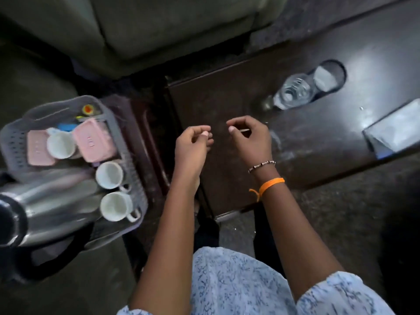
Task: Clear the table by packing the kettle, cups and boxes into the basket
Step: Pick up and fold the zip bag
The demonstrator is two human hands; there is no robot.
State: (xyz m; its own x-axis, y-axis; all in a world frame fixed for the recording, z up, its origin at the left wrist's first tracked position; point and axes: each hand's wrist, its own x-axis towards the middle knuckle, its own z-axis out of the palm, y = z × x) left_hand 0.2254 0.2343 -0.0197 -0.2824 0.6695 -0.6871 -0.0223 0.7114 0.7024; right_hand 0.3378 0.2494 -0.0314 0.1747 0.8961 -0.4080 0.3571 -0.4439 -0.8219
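Note:
A grey plastic basket [130, 142] stands at the left, beside the dark wooden table [218, 96]. Inside it lies a steel kettle [54, 201] with a black lid end. Three white cups [61, 145] [109, 175] [116, 206] stand upright in the basket, along with two pink boxes [38, 147] [94, 140]. My left hand [193, 148] and my right hand [250, 139] hover over the table's near left corner, close together. Their fingers are loosely curled, and I see nothing held in either.
A clear glass [293, 90] lies on its side on the table at the right, next to a round dark coaster [329, 76]. A grey-white folded packet [395, 130] lies at the table's right edge. A sofa [159, 30] stands beyond the table.

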